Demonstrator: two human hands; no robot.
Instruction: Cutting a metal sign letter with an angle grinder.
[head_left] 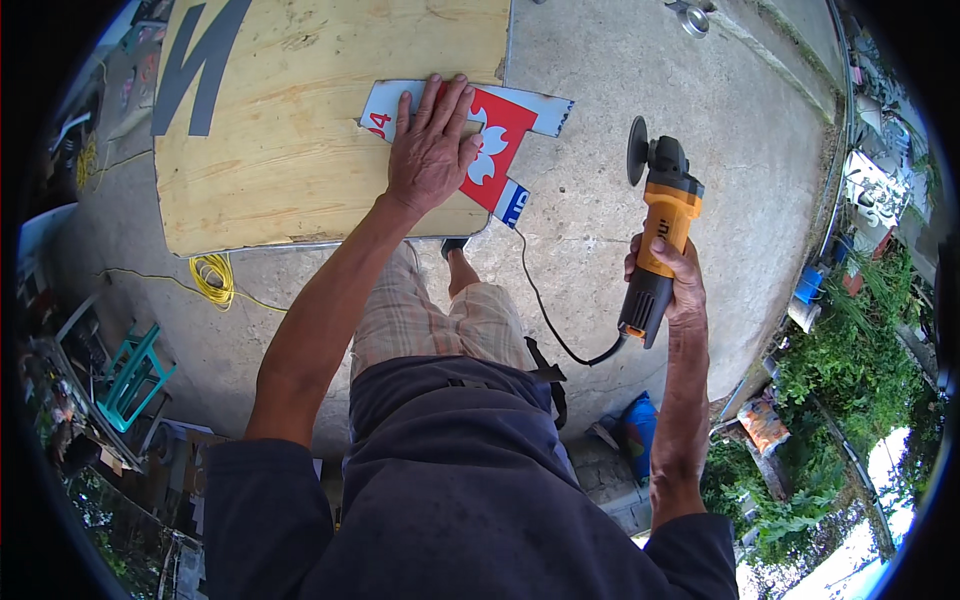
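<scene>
My left hand point(432, 145) lies flat, fingers stretched out, on a cut piece of printed sheet point(505, 125) in red, white and blue. That piece rests on the right part of a wooden board point(300, 120), and its right-hand ends stick out past the board's edge. Out to the right, my right hand point(672, 270) is wrapped round the body of an orange and black angle grinder point(668, 225). The grinder is held upright in the picture, its disc point(637, 151) at the far end, apart from the sheet and the board. A dark cord point(545, 310) runs from its near end toward the board.
A large dark grey letter shape point(205, 65) lies on the board's far left. Coiled yellow cord point(212, 280) sits on the concrete floor by the board's near edge. A green plastic chair point(135, 375) stands at left. A round metal item point(692, 20) lies far right; plants point(830, 370) line the right side.
</scene>
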